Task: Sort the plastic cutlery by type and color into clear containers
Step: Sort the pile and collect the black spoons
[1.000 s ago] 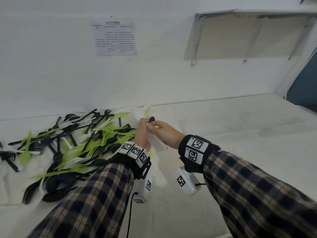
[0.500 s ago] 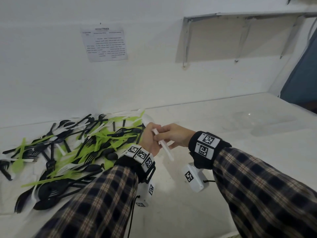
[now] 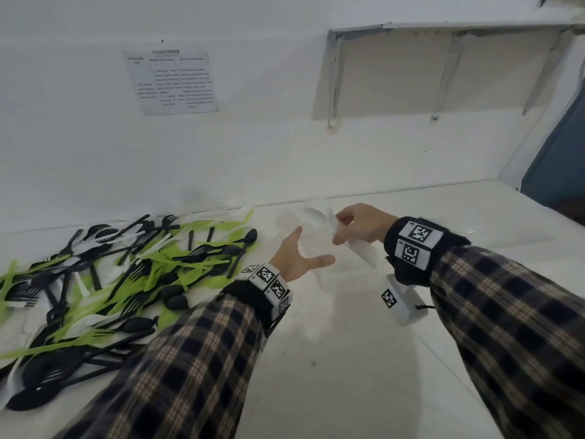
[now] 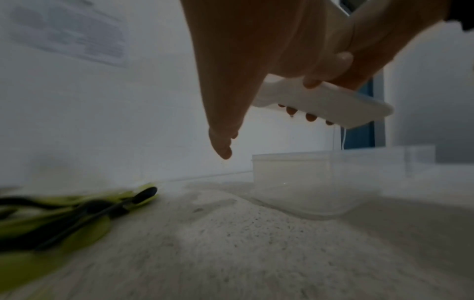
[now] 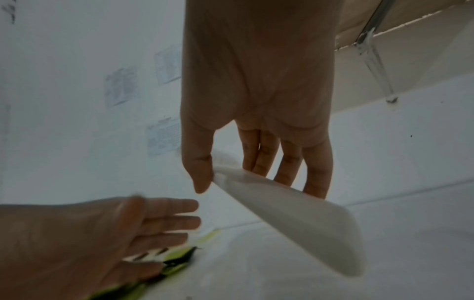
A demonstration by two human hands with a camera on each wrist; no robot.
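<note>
Right hand (image 3: 357, 224) pinches 1 white spoon (image 3: 319, 218)

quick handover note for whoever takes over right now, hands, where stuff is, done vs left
Left hand: open, fingers spread, holding nothing, between the pile and the clear container.
Right hand: pinches a bundle of white cutlery, with a spoon bowl at the top, above the clear container.
Cutlery pile: black, green and white pieces mixed on the white table, left of the hands.
Second clear container stands beyond the first.
Done: white pieces gathered in the right hand; the container looks empty as far as the blur allows.
Left: drop the white bundle in, then sort the whole pile.
</note>
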